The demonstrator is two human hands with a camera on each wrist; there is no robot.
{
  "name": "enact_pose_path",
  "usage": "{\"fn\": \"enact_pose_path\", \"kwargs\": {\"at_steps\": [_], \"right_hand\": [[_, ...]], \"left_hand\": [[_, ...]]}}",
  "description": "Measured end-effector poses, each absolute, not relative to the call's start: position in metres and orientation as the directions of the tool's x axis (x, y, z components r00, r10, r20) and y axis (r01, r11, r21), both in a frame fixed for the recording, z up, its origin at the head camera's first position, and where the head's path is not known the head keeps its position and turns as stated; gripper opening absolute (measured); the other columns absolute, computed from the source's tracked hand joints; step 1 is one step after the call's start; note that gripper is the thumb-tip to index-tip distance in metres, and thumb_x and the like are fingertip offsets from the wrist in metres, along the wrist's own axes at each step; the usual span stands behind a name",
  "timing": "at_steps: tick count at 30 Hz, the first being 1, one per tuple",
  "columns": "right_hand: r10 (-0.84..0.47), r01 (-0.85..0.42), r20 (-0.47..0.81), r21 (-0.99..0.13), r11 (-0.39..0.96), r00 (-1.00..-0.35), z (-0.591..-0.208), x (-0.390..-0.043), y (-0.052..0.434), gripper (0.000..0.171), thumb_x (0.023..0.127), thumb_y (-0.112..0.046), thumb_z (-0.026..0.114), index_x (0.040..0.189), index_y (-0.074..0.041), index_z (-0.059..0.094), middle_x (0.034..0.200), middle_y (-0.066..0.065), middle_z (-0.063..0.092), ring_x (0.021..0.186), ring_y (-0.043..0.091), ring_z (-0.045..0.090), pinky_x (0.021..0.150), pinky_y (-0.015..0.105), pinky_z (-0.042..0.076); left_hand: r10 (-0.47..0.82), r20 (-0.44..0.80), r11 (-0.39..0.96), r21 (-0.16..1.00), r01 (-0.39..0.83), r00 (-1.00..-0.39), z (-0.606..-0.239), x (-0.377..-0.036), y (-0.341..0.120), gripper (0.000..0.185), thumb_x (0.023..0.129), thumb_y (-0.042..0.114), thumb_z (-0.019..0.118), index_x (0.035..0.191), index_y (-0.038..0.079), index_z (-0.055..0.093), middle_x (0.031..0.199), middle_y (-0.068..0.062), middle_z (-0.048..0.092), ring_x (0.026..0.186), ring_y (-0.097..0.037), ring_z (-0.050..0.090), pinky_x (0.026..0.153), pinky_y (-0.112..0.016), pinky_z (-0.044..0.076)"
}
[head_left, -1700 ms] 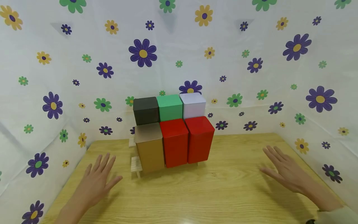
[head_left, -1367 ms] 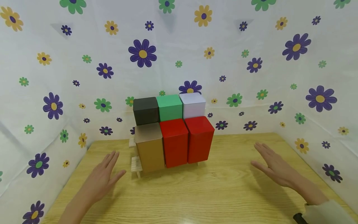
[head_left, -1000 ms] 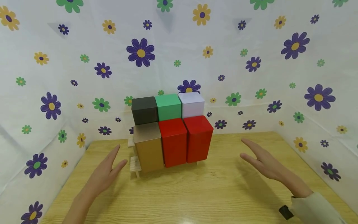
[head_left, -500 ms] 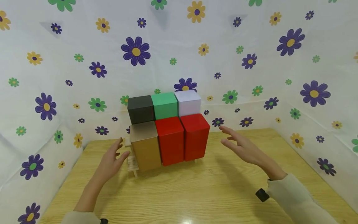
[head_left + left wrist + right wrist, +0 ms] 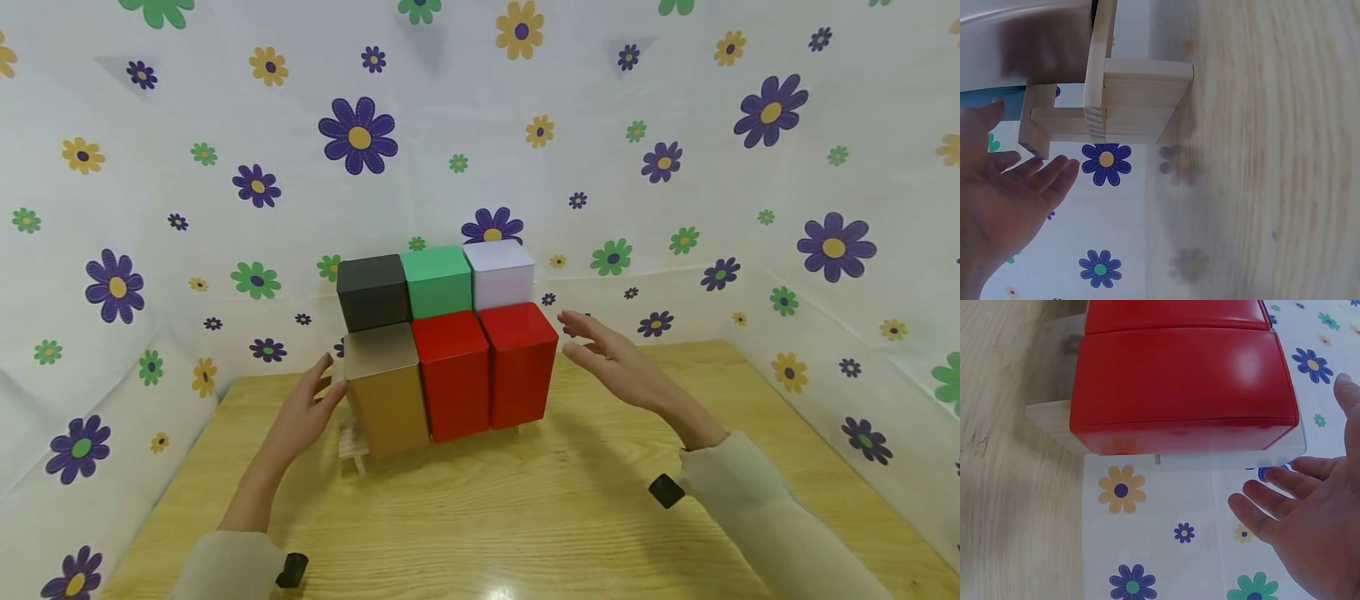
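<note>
Tins stand in two stepped rows on a small wooden rack [image 5: 351,440]. In front are a gold tin [image 5: 387,408] and two red tins, the middle one [image 5: 453,383] and the right one [image 5: 521,371]. Behind them sit a black tin [image 5: 373,296], a green tin [image 5: 437,285] and a white tin [image 5: 501,277]. My left hand [image 5: 296,425] is beside the gold tin, fingers loosely bent; whether its fingertips touch is unclear. In the left wrist view it is beside the rack's end. My right hand [image 5: 618,367] hovers right of the right red tin, apart from it, palm inward.
The rack stands on a wood-grain table [image 5: 480,517]. A white flower-print sheet [image 5: 450,108] encloses the back and both sides. Black wrist devices show below the sleeves, one at the left [image 5: 292,570] and one at the right [image 5: 666,491].
Both hands have moved inward from the table's sides toward the tins, the right one travelling farther left. Their fingers have bent slightly. The tins stay put; the view has shifted a little.
</note>
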State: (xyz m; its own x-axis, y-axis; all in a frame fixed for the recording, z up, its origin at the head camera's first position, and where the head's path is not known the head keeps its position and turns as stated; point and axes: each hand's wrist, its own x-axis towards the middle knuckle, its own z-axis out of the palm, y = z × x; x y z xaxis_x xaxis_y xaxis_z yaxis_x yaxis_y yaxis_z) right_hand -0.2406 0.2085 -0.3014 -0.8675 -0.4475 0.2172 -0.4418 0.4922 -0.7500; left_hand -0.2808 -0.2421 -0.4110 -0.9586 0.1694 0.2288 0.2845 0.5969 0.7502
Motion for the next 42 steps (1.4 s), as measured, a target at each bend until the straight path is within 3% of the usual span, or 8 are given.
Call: {"fn": "enact_pose_path", "kwargs": {"at_steps": [12, 24, 34, 42], "right_hand": [[-0.486, -0.430, 0.199, -0.795, 0.427, -0.851, -0.300, -0.260, 0.194, 0.059, 0.094, -0.033, 0.049, 0.145, -0.019, 0.022, 0.147, 0.005, 0.025, 0.120, 0.027, 0.043, 0.095, 0.045, 0.040], [-0.515, -0.396, 0.174, -0.844, 0.361, -0.839, -0.308, -0.269, 0.189, 0.067, 0.092, -0.031, 0.053, 0.146, -0.016, 0.017, 0.146, 0.001, 0.026, 0.125, 0.026, 0.039, 0.097, 0.044, 0.039], [-0.528, -0.404, 0.200, -0.863, 0.305, -0.825, -0.321, -0.284, 0.189, 0.073, 0.090, -0.032, 0.056, 0.147, -0.019, 0.013, 0.146, -0.002, 0.025, 0.123, 0.023, 0.043, 0.097, 0.040, 0.041], [-0.535, -0.409, 0.226, -0.877, 0.252, -0.814, -0.316, -0.280, 0.184, 0.070, 0.090, -0.021, 0.056, 0.147, -0.014, 0.015, 0.145, 0.006, 0.028, 0.120, 0.027, 0.046, 0.095, 0.041, 0.043]], "left_hand": [[0.170, 0.190, 0.593, 0.764, 0.254, -0.967, -0.415, -0.290, -0.239, 0.068, 0.095, 0.048, 0.033, 0.147, 0.011, 0.010, 0.151, -0.012, 0.012, 0.131, -0.041, 0.024, 0.101, -0.056, 0.028], [0.207, 0.081, 0.593, 0.782, 0.191, -0.975, -0.417, -0.297, -0.248, 0.074, 0.091, 0.057, 0.034, 0.147, 0.020, 0.003, 0.152, -0.010, 0.005, 0.132, -0.042, 0.021, 0.101, -0.056, 0.027], [0.221, 0.077, 0.590, 0.783, 0.196, -0.972, -0.417, -0.299, -0.249, 0.077, 0.091, 0.056, 0.037, 0.147, 0.017, 0.003, 0.152, -0.010, 0.006, 0.132, -0.040, 0.022, 0.101, -0.055, 0.028], [0.220, 0.083, 0.592, 0.781, 0.200, -0.972, -0.416, -0.296, -0.249, 0.077, 0.091, 0.055, 0.037, 0.147, 0.016, 0.003, 0.152, -0.011, 0.007, 0.132, -0.040, 0.023, 0.100, -0.055, 0.029]]}}
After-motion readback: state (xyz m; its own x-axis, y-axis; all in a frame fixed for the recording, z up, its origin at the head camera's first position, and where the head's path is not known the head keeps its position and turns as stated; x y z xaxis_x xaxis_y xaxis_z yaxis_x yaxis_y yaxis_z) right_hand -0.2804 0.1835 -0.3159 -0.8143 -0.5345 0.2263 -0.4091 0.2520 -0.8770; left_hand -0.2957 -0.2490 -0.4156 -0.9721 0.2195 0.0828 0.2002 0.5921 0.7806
